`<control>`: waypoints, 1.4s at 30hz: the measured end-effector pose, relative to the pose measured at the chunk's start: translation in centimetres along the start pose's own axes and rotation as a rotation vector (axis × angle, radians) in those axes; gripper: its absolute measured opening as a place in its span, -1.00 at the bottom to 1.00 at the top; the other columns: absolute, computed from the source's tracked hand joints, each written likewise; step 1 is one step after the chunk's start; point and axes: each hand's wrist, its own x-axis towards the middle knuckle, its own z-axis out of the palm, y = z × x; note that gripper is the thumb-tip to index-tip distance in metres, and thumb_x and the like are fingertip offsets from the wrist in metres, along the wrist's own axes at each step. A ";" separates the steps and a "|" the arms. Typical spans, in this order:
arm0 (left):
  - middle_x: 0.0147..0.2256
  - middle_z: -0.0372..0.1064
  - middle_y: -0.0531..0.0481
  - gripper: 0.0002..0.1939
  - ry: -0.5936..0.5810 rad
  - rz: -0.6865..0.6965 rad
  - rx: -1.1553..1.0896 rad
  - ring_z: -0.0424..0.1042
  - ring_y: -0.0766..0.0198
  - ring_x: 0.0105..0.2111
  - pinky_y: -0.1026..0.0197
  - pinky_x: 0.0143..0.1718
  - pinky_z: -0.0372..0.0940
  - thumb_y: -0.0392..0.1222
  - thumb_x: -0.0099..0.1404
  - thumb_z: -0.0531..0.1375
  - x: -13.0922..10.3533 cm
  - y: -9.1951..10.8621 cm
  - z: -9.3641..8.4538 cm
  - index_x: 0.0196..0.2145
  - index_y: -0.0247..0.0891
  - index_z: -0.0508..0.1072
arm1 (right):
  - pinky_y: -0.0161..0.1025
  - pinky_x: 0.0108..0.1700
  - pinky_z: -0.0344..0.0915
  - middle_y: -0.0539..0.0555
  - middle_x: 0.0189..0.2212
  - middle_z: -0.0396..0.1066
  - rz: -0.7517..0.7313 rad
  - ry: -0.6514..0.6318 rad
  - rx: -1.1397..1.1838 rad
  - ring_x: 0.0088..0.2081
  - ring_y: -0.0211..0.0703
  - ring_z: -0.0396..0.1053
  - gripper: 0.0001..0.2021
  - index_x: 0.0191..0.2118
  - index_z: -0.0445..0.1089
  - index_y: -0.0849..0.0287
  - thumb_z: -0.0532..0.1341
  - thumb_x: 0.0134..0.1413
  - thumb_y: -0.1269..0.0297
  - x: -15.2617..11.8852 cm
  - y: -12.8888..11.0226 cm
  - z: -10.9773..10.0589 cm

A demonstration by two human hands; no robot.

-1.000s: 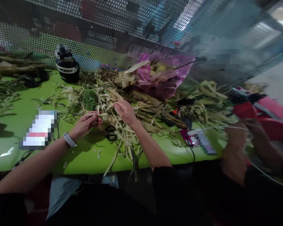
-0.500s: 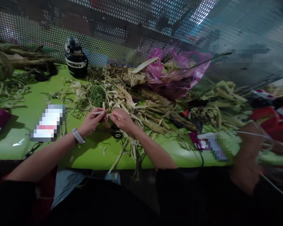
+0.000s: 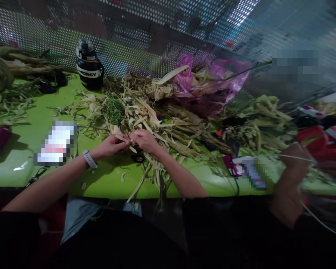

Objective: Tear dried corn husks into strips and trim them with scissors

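Observation:
In the head view my left hand (image 3: 114, 144) pinches a pale strip of dried leaf (image 3: 120, 138) between thumb and fingers. Right beside it, fingertips almost meeting, is my right hand (image 3: 144, 141). Its fingers are pressed together, and what they hold is too small to make out. A small pale piece (image 3: 133, 149) shows just below the fingertips. Behind both hands lies a loose heap of dried, yellowish leaves and stalks (image 3: 142, 116), with a bunch of green sprigs (image 3: 114, 110) at its left. A dark round object (image 3: 138, 157) is partly covered beneath my hands.
The green table (image 3: 100, 186) carries a lit phone (image 3: 57, 144), a black bottle (image 3: 89, 67) and a pink plastic bag (image 3: 210, 86) among the stalks. A perforated metal screen (image 3: 145, 37) rises behind. On the right is another person's blurred arm (image 3: 289, 186), near a second phone (image 3: 254, 173).
My left hand has turned slightly and shifted right toward my right hand. A small pale piece now shows below the fingertips. The view has shifted slightly.

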 end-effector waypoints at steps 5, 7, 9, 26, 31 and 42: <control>-0.52 0.37 -0.01 -0.72 -0.074 -0.007 0.097 0.27 0.37 -0.53 0.30 -0.46 0.22 -0.04 0.20 0.28 0.1 -0.9 0.2 -0.39 -0.38 0.53 | -0.06 0.16 0.15 0.15 0.04 0.37 -0.173 -0.024 0.042 0.09 -0.06 0.27 -0.66 -0.03 0.44 0.11 0.16 0.21 0.03 0.1 0.0 0.2; -0.51 0.39 -0.02 -0.72 -0.042 -0.010 0.104 0.29 0.36 -0.51 0.30 -0.44 0.22 -0.05 0.19 0.29 0.1 -1.2 0.3 -0.40 -0.39 0.52 | 0.01 0.25 0.08 0.12 0.14 0.32 -0.226 -0.029 0.105 0.20 -0.05 0.20 -0.69 -0.05 0.48 0.03 0.21 0.17 0.02 0.1 0.0 0.5; -0.51 0.39 -0.01 -0.71 -0.038 -0.021 0.099 0.28 0.37 -0.51 0.31 -0.46 0.20 -0.04 0.18 0.30 0.1 -1.2 0.3 -0.38 -0.38 0.54 | 0.04 0.26 0.08 0.08 0.09 0.38 -0.232 -0.009 0.180 0.22 -0.06 0.20 -0.78 -0.20 0.52 0.03 0.24 0.16 0.05 0.1 0.1 0.7; -0.49 0.46 -0.02 -0.81 0.064 -0.223 -0.538 0.42 0.33 -0.49 0.30 -0.39 0.31 -0.13 0.18 0.32 -0.1 -0.3 -0.1 -0.32 -0.31 0.53 | -0.07 0.15 0.25 0.09 -0.15 0.48 0.068 0.234 0.440 -0.05 -0.12 0.40 -0.54 -0.20 0.48 0.09 0.07 0.20 -0.18 0.1 -0.2 -0.5; -0.50 0.42 0.04 -0.80 0.110 -0.200 -0.696 0.36 0.36 -0.54 0.28 -0.45 0.27 -0.10 0.19 0.32 0.0 0.5 -1.0 -0.24 -0.22 0.53 | -0.18 -0.06 0.30 0.05 -0.34 0.46 0.155 0.007 0.419 -0.24 -0.17 0.39 -0.57 -0.34 0.46 0.19 0.16 0.13 -0.13 -0.2 -0.7 -1.0; -0.68 0.12 0.18 -0.78 0.124 -0.036 -0.741 0.07 0.46 -0.68 0.31 -0.55 0.14 -0.17 0.09 0.39 -0.5 1.2 -0.3 -0.32 -0.25 0.49 | -0.33 -0.40 0.19 -0.07 -0.57 0.30 0.208 -0.118 0.737 -0.52 -0.32 0.21 -0.62 -0.44 0.24 0.16 0.20 0.12 -0.08 -0.7 -1.5 0.9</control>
